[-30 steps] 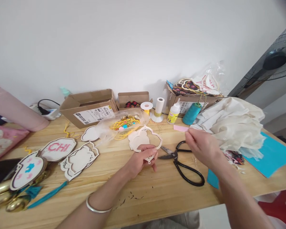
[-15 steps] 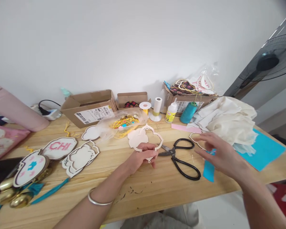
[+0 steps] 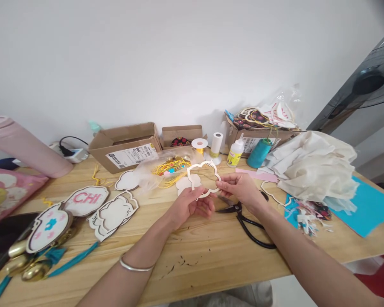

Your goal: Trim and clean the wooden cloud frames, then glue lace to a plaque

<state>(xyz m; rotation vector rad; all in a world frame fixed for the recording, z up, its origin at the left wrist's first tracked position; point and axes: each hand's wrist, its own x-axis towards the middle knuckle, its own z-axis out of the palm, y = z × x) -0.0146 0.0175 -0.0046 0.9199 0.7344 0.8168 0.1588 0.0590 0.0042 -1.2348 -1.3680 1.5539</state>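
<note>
A thin wooden cloud-shaped frame [image 3: 189,172] is raised over the table between both hands. My left hand [image 3: 192,204] pinches its lower left edge, the thumb on top and the other fingers curled beneath. At the right edge, my right hand [image 3: 238,187] grips the same frame between thumb and fingers. Behind it a pale cloud-shaped piece [image 3: 184,184] lies flat on the wood. Black-handled scissors [image 3: 252,230] rest under my right wrist, one handle loop partly hidden. Another thin frame [image 3: 272,194] lies right of that hand.
Left are finished "CHI" [image 3: 86,199] and flower ornaments [image 3: 49,228], and stacked wooden frames [image 3: 115,215]. Along the wall stand cardboard boxes [image 3: 124,149], a glue bottle [image 3: 236,152] and teal thread [image 3: 259,153]. Crumpled cloth [image 3: 320,166], blue felt [image 3: 368,204] and scraps [image 3: 309,219] lie right.
My right hand has moved left from the blue strip and scraps and taken hold of the frame. The frame has turned onto its side in my left hand.
</note>
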